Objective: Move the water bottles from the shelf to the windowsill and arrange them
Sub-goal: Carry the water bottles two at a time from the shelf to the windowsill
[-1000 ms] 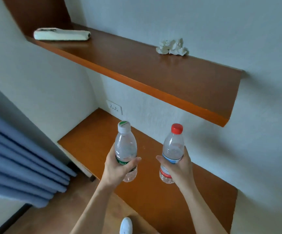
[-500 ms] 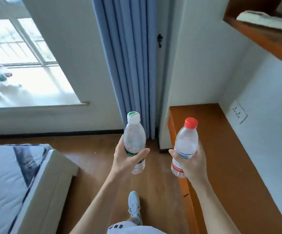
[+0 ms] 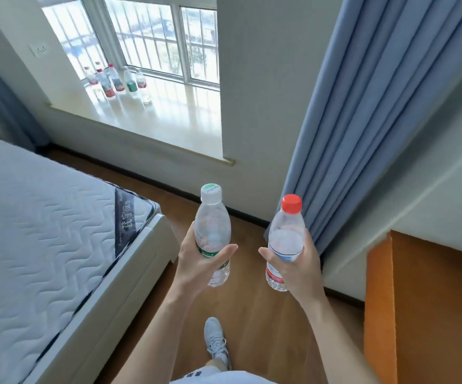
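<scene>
While roughly six bottles point(image 3: 113, 80) sit on the windowsill point(image 3: 169, 117) far ahead, I see left hand point(image 3: 196, 261) gripping the green-label bottle point(image 3: 212, 231), right hand point(image 3: 293, 264) the red-cap bottle point(image 3: 286, 239).

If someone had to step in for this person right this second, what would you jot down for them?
Left hand: closed around the white-capped bottle, held upright.
Right hand: closed around the red-capped bottle, also upright.
Done: a group of bottles already stands at the far left of the windowsill.
Where you are: on the wooden floor between the bed and the blue curtain, facing the window.
Left: walk to the sill, set both bottles down by the group and line them up. Whether more bottles wait on the shelf cannot be seen from here.
</scene>
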### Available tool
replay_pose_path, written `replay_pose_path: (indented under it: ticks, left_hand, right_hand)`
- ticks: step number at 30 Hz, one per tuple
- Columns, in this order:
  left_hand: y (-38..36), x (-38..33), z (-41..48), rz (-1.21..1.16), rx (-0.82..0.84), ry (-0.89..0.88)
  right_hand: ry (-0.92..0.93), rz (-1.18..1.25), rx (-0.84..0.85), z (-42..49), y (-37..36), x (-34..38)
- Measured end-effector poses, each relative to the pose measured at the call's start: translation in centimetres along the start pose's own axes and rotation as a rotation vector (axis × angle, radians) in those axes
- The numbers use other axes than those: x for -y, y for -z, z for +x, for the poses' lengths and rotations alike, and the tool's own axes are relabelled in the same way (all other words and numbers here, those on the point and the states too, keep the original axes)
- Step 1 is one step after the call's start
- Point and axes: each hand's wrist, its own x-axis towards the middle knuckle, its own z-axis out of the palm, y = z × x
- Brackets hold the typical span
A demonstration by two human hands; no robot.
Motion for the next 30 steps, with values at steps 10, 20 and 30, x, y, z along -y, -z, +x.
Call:
replay_pose_path:
  ticks: [10,20,30]
  left_hand:
    - [7.0,2.1,16.2,-0.004,-0.107,0.038]
    - [11.8,4.3,27.8,-0.021,-0.217,0.089]
    - [12.1,5.9,41.9,-0.003,-0.28,0.101]
  right_hand:
    - [0.061,-0.036,0.098,16.0,-13.3,4.6]
    - [0.079,-0.143,0.174,25.4,-21.6,4.6]
    - [0.147,-0.153,0.288,41.1,-28.5,4.4]
